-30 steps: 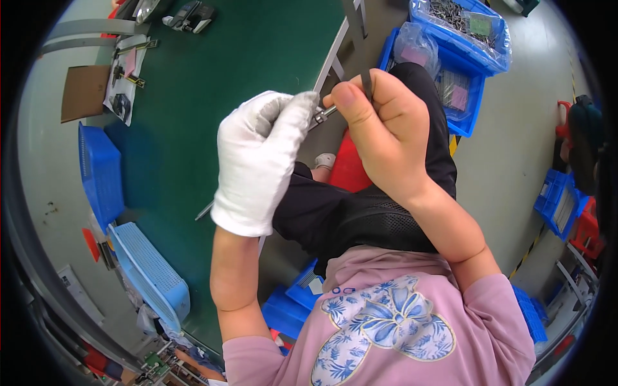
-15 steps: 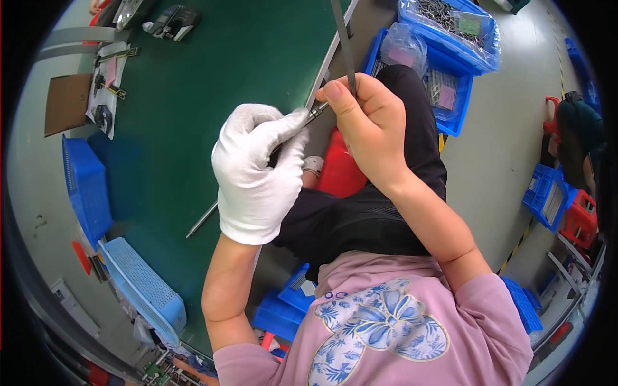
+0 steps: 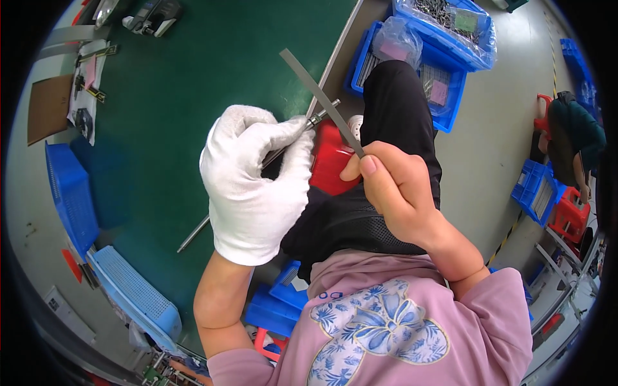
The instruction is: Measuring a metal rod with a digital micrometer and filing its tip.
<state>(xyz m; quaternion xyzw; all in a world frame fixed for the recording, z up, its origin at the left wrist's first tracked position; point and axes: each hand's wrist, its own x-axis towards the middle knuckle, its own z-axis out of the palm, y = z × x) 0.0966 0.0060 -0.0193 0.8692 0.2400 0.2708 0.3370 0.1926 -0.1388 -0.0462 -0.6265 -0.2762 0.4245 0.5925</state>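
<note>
Rod (image 3: 257, 172) clenched in gloved left hand (image 3: 254, 183); bare right hand (image 3: 396, 193) pinches file (image 3: 322, 103), which could slip and scrape that thumb.

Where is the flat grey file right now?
The flat grey file is in the bare right hand, slanting up-left across the tip of the thin metal rod held by the gloved left hand.

The thin metal rod (image 3: 257, 168) I'm holding runs diagonally, long and grey, its fitted tip up by the green bench edge. The flat grey file (image 3: 320, 101) lies tilted across that tip, touching it.
</note>
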